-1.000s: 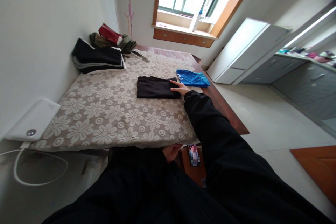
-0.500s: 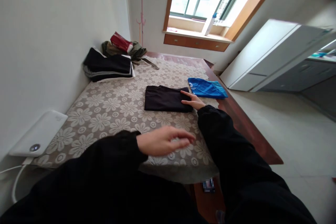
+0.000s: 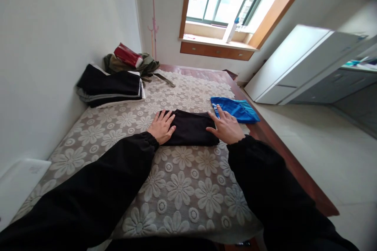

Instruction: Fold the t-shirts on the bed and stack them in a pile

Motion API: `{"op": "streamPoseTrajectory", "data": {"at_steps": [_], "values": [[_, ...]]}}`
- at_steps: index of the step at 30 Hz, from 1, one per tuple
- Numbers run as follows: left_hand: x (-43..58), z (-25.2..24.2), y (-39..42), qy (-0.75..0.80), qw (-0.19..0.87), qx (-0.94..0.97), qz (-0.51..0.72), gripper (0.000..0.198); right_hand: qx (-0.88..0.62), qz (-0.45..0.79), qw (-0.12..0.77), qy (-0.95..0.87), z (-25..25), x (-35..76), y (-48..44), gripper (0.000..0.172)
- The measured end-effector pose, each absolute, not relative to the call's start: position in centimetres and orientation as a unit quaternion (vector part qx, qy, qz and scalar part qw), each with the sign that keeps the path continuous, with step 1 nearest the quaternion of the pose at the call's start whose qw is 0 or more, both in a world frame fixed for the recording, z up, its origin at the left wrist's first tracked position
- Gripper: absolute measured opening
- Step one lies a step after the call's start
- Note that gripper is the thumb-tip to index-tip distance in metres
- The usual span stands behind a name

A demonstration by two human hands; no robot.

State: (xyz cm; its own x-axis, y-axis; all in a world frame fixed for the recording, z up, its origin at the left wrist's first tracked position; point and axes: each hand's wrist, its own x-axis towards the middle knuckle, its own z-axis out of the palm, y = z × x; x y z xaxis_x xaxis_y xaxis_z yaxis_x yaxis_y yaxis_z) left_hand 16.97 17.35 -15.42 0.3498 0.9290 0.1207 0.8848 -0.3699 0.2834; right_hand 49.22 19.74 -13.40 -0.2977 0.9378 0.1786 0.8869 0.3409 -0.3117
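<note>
A folded black garment [image 3: 191,128] lies flat on the floral lace tablecloth [image 3: 179,188]. My left hand [image 3: 161,126] rests on its left end with the fingers spread. At the opposite end, my right hand [image 3: 226,126] has its thumb and fingers apart at the garment's right edge. Just beyond the right hand is a folded blue garment [image 3: 238,109], near the table's right side; my right index finger overlaps its near left corner in view, and I cannot tell whether it touches.
Folded black, grey and white cloths [image 3: 110,86] are stacked against the left wall. Behind them sit a red packet [image 3: 128,55] and an olive-green bag [image 3: 150,64]. A white device [image 3: 25,180] stands at the near left. The bare wooden table edge [image 3: 282,157] runs along the right.
My left hand has moved forward from the near side onto the garment's left end. My right hand stays at the right end, its fingers now spread wider. The camera view has shifted.
</note>
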Motion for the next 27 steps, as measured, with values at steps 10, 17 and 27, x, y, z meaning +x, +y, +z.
{"op": "streamPoseTrajectory", "data": {"at_steps": [10, 17, 27], "values": [[18.8, -17.2, 17.7, 0.529, 0.045, 0.83, 0.172, 0.068, -0.49, 0.048, 0.146, -0.858, -18.0, 38.9, 20.8, 0.068], [18.7, -16.8, 17.7, 0.536, 0.065, 0.827, 0.157, 0.07, -0.492, 0.068, 0.134, -0.857, -18.0, 39.7, 20.6, 0.068], [18.6, -16.8, 17.7, 0.536, 0.067, 0.824, 0.173, 0.068, -0.475, 0.188, 0.341, -0.789, -17.2, 42.3, 22.3, 0.05]]}}
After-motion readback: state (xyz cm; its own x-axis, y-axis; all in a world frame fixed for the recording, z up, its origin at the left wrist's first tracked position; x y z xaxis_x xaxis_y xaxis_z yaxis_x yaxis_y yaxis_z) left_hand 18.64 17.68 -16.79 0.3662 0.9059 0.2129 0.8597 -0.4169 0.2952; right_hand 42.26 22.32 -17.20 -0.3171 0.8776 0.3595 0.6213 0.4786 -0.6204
